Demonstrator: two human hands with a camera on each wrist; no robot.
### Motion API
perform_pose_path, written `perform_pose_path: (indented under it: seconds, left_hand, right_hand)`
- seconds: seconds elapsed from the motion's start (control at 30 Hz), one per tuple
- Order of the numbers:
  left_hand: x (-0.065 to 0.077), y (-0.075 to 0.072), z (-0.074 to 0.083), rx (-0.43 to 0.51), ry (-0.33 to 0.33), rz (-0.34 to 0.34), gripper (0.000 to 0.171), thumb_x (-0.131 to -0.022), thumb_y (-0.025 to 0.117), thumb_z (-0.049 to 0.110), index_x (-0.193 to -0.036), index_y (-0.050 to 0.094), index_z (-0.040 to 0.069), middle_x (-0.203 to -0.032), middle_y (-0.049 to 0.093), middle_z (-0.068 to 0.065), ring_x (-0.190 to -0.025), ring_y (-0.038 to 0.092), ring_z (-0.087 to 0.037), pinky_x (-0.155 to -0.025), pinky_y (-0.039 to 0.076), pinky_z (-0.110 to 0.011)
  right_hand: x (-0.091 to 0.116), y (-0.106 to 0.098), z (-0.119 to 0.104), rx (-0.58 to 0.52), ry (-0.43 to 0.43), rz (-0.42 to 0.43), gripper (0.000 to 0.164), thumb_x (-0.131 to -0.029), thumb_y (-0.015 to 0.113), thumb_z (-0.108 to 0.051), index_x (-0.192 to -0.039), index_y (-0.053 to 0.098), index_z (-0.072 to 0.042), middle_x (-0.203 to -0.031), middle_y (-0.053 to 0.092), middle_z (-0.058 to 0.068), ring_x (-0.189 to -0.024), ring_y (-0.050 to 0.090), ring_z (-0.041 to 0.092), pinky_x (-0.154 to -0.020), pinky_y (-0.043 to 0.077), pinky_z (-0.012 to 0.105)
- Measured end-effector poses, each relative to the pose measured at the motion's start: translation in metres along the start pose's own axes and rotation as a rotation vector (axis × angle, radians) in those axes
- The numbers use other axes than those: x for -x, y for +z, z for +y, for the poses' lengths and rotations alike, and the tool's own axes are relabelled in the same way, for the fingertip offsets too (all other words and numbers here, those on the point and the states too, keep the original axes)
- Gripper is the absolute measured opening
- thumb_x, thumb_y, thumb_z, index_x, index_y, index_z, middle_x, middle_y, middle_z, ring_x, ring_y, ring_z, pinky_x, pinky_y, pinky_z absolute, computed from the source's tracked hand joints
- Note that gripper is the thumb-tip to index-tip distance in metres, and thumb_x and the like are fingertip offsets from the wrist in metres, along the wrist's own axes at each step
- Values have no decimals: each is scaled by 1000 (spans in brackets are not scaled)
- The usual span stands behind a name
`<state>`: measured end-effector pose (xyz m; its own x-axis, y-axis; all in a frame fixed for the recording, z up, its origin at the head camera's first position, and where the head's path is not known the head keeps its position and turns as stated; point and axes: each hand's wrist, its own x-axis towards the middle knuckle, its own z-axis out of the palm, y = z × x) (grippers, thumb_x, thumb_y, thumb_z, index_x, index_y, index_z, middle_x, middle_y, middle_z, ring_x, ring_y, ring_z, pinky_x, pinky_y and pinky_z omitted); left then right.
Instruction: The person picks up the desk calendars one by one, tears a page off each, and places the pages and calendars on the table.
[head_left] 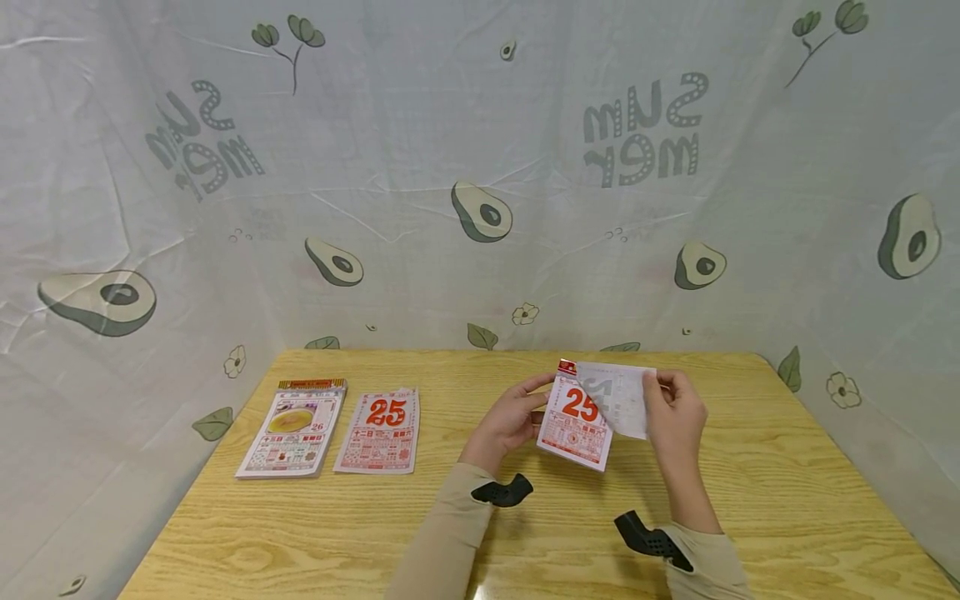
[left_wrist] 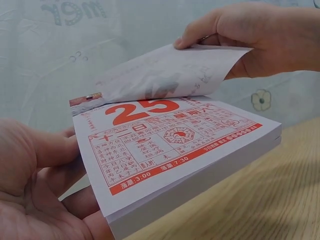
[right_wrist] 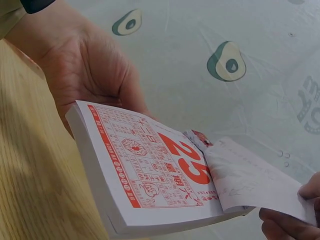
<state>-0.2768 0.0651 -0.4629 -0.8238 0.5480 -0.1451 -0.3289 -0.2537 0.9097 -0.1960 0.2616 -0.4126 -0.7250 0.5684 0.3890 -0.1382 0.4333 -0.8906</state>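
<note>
In the head view, my left hand grips a thick tear-off calendar by its left side, above the table. A large red 25 is printed on its exposed page. The top sheet is peeled up toward the right, its pale back showing a faint reversed number. My right hand pinches this sheet's free edge between thumb and fingers. From the left wrist view, the sheet curls over the 25 and meets the pad near its red header strip. Some left-hand fingers are hidden under the pad.
On the wooden table, a second calendar pad showing 26 lies at the left. Right beside it is a single sheet printed with 25. A pale curtain with avocado prints hangs behind and along both sides.
</note>
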Motion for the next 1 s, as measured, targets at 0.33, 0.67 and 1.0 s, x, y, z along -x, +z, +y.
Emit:
perform_pose_path:
  seconds: [0.33, 0.67, 1.0]
  left_hand:
    - [1, 0, 0, 7, 11, -1, 40, -103, 43, 9, -143, 49, 15, -109, 68, -4, -75, 67, -12, -64, 54, -28]
    - [-1, -12, 0, 22, 40, 26, 40, -103, 46, 14, -143, 48, 17, -101, 68, -1, -73, 67, -12, -62, 54, -29]
    - [-1, -11, 2, 12, 38, 33, 40, -103, 46, 13, -142, 50, 17, -102, 68, -2, -74, 68, -13, -63, 55, -29]
  right_hand:
    - [2, 0, -2, -27, 8, -18, 30, -100, 53, -22, -103, 61, 7, -101, 66, 23, -69, 53, -14, -58, 43, 7]
    - [-4, -11, -3, -88, 91, 58, 27, -101, 50, -23, -104, 56, 3, -97, 55, 1, -66, 55, -16, -54, 44, 8]
    - [-6, -10, -4, -90, 85, 75, 28, -101, 52, -23, -107, 57, 3, -85, 53, -17, -69, 55, -11, -57, 45, 8]
